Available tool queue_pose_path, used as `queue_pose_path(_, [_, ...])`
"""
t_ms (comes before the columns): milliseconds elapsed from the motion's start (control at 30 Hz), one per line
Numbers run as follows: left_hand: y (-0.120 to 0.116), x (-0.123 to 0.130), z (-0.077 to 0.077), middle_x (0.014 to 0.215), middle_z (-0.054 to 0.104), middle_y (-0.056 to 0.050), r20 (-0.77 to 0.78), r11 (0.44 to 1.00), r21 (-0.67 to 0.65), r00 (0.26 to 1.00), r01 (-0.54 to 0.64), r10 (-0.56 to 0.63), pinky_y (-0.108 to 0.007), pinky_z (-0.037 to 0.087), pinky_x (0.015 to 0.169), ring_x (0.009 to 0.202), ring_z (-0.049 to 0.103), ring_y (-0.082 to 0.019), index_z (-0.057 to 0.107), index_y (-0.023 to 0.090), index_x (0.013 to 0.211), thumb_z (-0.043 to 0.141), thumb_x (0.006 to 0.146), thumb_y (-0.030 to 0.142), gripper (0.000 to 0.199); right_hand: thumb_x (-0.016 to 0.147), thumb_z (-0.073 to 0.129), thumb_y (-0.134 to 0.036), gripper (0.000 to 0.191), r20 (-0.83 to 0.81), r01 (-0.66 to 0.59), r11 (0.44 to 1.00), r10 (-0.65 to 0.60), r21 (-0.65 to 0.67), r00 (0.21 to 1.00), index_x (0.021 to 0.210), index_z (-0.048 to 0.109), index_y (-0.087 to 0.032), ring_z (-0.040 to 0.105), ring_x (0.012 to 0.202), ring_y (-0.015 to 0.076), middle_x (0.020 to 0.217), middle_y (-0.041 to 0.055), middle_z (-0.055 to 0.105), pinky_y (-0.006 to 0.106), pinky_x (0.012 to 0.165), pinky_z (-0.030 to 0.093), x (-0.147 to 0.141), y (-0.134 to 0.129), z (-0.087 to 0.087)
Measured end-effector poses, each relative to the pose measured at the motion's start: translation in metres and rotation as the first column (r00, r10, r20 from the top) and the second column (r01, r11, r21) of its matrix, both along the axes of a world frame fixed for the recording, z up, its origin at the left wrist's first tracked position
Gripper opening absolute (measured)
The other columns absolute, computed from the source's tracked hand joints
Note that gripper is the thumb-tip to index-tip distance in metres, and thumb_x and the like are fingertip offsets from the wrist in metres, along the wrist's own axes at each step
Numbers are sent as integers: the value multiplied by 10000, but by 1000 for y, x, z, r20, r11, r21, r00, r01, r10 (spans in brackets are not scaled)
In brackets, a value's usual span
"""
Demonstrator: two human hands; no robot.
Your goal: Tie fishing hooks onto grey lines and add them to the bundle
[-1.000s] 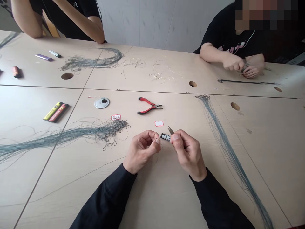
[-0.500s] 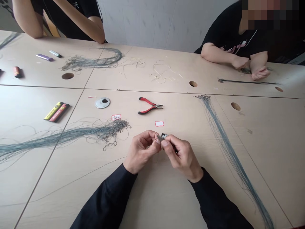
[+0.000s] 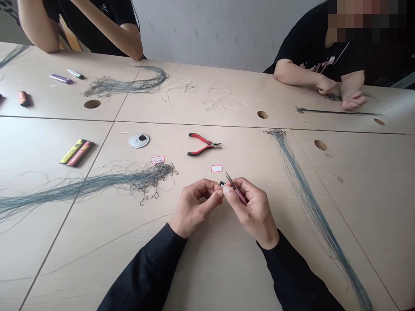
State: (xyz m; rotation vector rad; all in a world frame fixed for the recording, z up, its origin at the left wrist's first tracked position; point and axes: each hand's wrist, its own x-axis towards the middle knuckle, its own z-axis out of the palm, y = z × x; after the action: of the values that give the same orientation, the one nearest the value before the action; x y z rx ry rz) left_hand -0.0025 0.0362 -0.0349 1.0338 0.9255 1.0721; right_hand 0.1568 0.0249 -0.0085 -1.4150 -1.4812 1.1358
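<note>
My right hand [image 3: 251, 209] grips slim pink-handled tweezers [image 3: 238, 190] whose pointed metal tips rise up and to the left. My left hand [image 3: 196, 207] is pinched at the fingertips, close beside the tweezers, and whatever it holds is too fine to make out, perhaps a thin line. A small black object [image 3: 221, 183] sits just beyond my fingers, mostly hidden by them. Both black sleeves [image 3: 145, 272] reach in from the bottom of the view. A small red-bordered label [image 3: 217, 168] lies on the pale wooden table [image 3: 207, 268] just ahead of my hands.
Red-handled pliers [image 3: 204, 144] lie ahead of my hands. To the left is a tangled bundle of hooks on grey-green line [image 3: 152, 177], and another [image 3: 308, 203] runs along the right. Two co-workers' arms [image 3: 324, 84] rest at the far edge.
My hands have drawn slightly apart. The tweezers now show their pink handle, with tips pointing up-left, and the black object is more hidden. The co-worker's hands barely moved.
</note>
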Motion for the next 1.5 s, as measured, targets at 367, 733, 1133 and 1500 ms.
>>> queue_pose_path(367, [2, -2, 4, 759, 747, -67, 35, 997, -74, 999, -32, 34, -266, 500, 622, 609, 611, -130, 707, 135, 863, 772, 867, 437, 309, 983, 564, -500, 344, 123, 153, 987, -159, 55, 980, 905, 661, -179, 457, 561, 142, 648, -28, 514, 259, 532, 402, 11, 11, -8])
queue_pose_path(733, [4, -3, -1, 726, 730, -50, 2, 992, -87, 996, -92, 93, -253, 496, 608, 591, 595, -119, 721, 133, 846, 779, 861, 450, 322, 867, 619, -418, 788, 346, 318, 945, -325, 77, 880, 1539, 439, -49, 728, 973, 284, 1260, 216, 714, 431, 879, 583, 56, 31, -37])
queue_pose_path(1133, [5, -4, 3, 687, 700, -29, -13, 990, -88, 994, -109, 109, -244, 470, 594, 588, 575, -118, 704, 145, 844, 782, 844, 452, 316, 903, 710, -295, 225, 478, -137, 957, -1, 255, 878, 1115, 745, -229, 598, 1125, 319, 1111, 125, 631, 514, 1008, 510, 28, 21, -27])
queue_pose_path(1500, [4, -2, -2, 698, 704, -33, -63, 992, -37, 991, -121, 119, -247, 505, 607, 603, 609, -128, 727, 143, 866, 766, 850, 436, 296, 1051, 487, -411, 264, 62, -30, 996, 25, 83, 998, 1241, 464, -228, 477, 631, 146, 767, -52, 462, 273, 629, 461, 9, 9, -13])
